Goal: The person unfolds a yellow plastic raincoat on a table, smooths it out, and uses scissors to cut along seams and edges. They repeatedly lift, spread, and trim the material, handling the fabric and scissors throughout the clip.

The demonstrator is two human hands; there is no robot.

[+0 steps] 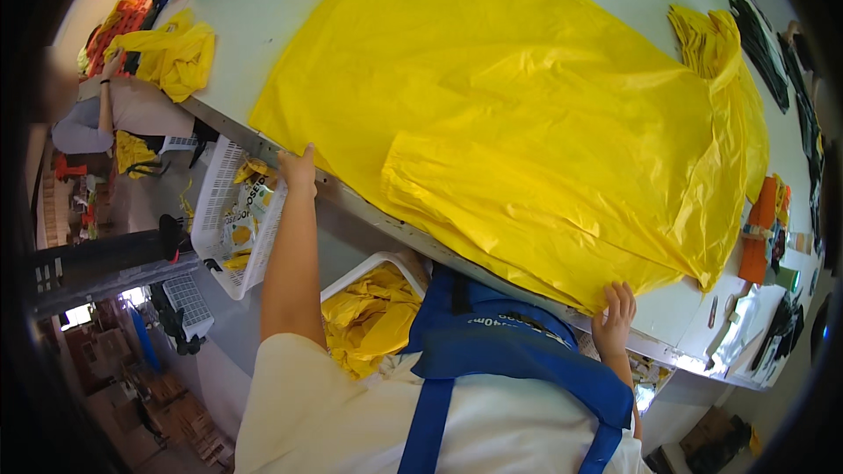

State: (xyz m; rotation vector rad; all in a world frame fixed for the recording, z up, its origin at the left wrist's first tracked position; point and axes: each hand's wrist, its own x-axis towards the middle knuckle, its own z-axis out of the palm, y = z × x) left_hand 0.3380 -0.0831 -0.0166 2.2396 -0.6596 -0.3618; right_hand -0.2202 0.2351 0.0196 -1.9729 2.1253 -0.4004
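Observation:
A large yellow waterproof jacket (509, 96) lies spread on the white table, its surface shiny and lightly creased. One sleeve is laid across it, the gathered cuff (397, 171) toward the left. Bunched folds (707, 48) lie at its right end. My left hand (299, 168) is at the table's front edge by the jacket's left lower border, thumb and finger apart. Near the jacket's lower right border, my right hand (615, 316) has its fingers stretched out, the tips at the fabric's edge. Neither hand visibly grips the cloth.
Under the table edge stand a white basket (213, 202) with printed packages and a white bin (338, 285) full of yellow fabric. At far left another person's hand (114, 64) touches a yellow garment (176, 57). Orange items (762, 232) and a small tool (713, 311) lie at the right.

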